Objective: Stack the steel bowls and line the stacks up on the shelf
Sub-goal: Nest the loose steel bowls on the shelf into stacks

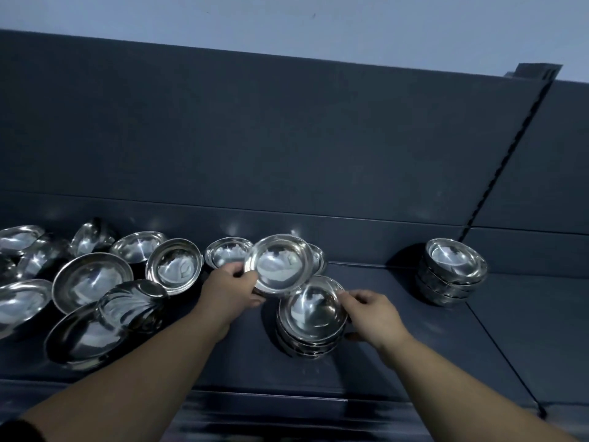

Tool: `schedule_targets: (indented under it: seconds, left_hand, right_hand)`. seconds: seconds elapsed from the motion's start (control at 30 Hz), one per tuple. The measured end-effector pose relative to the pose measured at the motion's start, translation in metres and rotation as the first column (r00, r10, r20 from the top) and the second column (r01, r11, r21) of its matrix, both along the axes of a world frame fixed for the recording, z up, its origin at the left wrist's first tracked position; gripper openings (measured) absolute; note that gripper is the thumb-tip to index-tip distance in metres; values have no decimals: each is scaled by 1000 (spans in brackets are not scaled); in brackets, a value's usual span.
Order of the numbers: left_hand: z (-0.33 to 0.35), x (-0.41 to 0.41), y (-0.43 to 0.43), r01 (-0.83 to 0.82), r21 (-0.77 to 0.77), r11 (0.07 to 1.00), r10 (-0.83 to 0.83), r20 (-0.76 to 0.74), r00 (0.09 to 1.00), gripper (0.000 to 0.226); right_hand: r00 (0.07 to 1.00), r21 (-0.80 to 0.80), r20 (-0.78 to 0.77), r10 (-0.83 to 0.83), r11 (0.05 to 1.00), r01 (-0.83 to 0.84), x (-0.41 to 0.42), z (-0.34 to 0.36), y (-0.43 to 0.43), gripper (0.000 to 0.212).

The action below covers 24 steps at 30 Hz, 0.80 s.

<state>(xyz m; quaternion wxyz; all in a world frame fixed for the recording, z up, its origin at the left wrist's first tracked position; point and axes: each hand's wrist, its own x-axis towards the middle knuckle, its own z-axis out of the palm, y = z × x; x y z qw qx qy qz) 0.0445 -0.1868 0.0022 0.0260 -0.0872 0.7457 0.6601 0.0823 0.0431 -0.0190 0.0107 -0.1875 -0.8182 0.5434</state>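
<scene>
My left hand grips the near-left rim of a shiny steel bowl, held tilted just above the shelf. Below and right of it stands a short stack of steel bowls on the dark shelf. My right hand holds that stack at its right rim, thumb under the side. A taller finished stack stands at the right against the back panel. Several loose bowls lie scattered on the left, some tipped on their sides.
A dark back panel rises behind the shelf. A slotted upright runs diagonally at the right. The shelf's front edge lies close under my forearms. Two more bowls rest behind the held one.
</scene>
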Motion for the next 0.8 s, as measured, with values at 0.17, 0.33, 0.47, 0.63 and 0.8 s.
schedule_targets:
  seconds: [0.17, 0.33, 0.47, 0.63, 0.8]
  left_hand:
    - [9, 12, 15, 162, -59, 985, -157, 79, 984, 18]
    - [2, 20, 23, 209, -130, 969, -186, 167, 968, 19]
    - [-15, 22, 16, 213, -265, 940, -192, 102, 976, 26]
    - [-21, 34, 18, 349, -6, 937, -339, 228, 913, 36]
    - [-29, 35, 38, 330, 73, 941, -338, 195, 921, 46]
  right_hand:
    - [999, -137, 18, -43, 990, 45, 8, 1, 4, 32]
    - [999, -174, 30, -42, 984, 46, 18, 6, 1, 39]
    - [998, -82, 1, 57, 995, -57, 24, -1, -3, 46]
    - [976, -102, 57, 208, 974, -202, 25, -4, 1, 71]
    - [964, -126, 60, 258, 960, -249, 27, -4, 20, 78]
